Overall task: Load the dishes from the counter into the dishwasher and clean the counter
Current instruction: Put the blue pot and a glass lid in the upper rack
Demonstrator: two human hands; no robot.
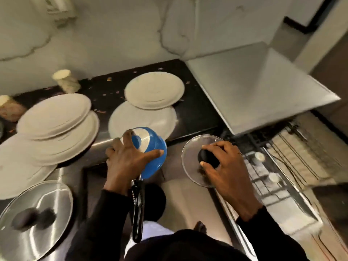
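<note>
Two items are being held just off the front edge of the table [195, 113], between it and the open dishwasher rack [282, 162]. The left hand [128, 159] is gripping what is looking like a blue strainer [152, 146], fingers and thumb spreading wide and curling round its bowl while its black handle [138, 208] is hanging down toward the person. The right hand [224, 162] is clutching the glass lid [190, 151] by its black knob [208, 159], fingertips curling round it.

I am judging the strainer light and fairly stiff, though blur is hiding whether its middle is mesh; the handle would be giving a steadier hold than the rounded bowl. The lid is likely heavier, slick and breakable, so the knob is the right place to be holding it, keeping the rim away from the rack wires.

White plates [154, 89] and another lid [33, 219] are waiting on the table.
</note>
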